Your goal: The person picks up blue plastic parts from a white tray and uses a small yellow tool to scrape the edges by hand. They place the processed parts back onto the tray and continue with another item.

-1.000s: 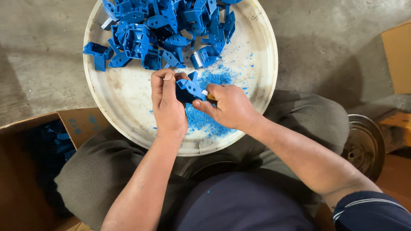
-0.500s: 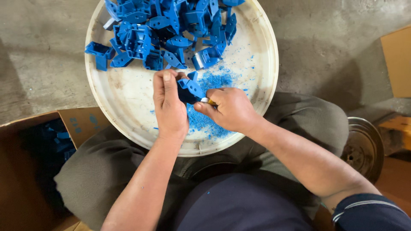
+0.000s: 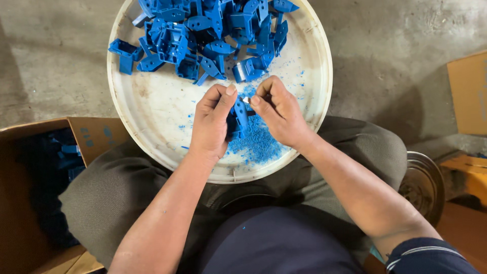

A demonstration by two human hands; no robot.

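My left hand (image 3: 210,124) grips a blue plastic part (image 3: 239,115) upright over a round white tray (image 3: 152,109) that rests on my lap. My right hand (image 3: 280,112) pinches a small metal blade (image 3: 245,100) against the part's top edge. Under both hands lies a patch of blue plastic shavings (image 3: 258,144). A heap of several more blue plastic parts (image 3: 203,35) fills the far half of the tray.
An open cardboard box (image 3: 45,167) with blue parts inside stands at my left. On the right are a round metal disc (image 3: 423,185) and another cardboard box (image 3: 469,91). Grey concrete floor (image 3: 401,45) surrounds the tray.
The part has been turned from lying tilted to standing upright between my hands. My right hand's fingers moved up to its top edge.
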